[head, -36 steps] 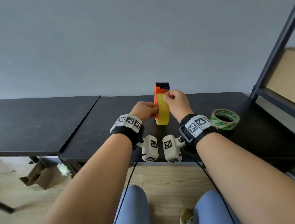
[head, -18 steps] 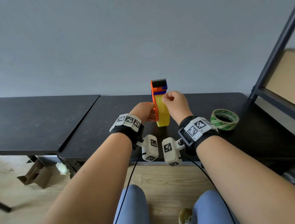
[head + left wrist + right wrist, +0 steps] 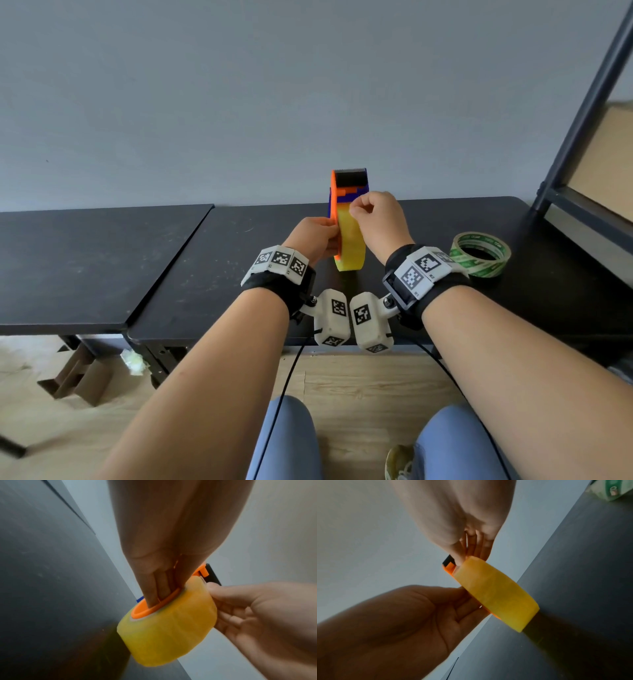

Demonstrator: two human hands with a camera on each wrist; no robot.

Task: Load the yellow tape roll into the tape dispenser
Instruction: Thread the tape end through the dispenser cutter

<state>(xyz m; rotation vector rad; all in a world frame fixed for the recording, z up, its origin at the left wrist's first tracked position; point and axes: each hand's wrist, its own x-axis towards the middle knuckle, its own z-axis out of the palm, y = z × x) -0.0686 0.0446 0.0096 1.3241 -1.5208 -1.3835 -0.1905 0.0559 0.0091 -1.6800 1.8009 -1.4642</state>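
Note:
An orange tape dispenser (image 3: 348, 187) with a black toothed cutter on top is held upright just above the black table (image 3: 239, 274). The yellow tape roll (image 3: 351, 246) sits on its orange hub (image 3: 142, 612). My left hand (image 3: 329, 236) grips the dispenser from the left, fingers reaching into the hub (image 3: 159, 592). My right hand (image 3: 354, 209) pinches the tape at the top of the roll, just below the cutter, with thumb and fingers together (image 3: 465, 555). The roll (image 3: 496, 595) hides most of the dispenser's body.
A green-and-white tape roll (image 3: 479, 253) lies flat on the table to the right of my right wrist. A second black table (image 3: 85, 260) adjoins on the left. A dark metal shelf frame (image 3: 579, 113) rises at the far right, and the grey wall is close behind.
The dispenser with the roll has come up a little, so more of its cutter end shows above my right hand. Both hands keep their holds.

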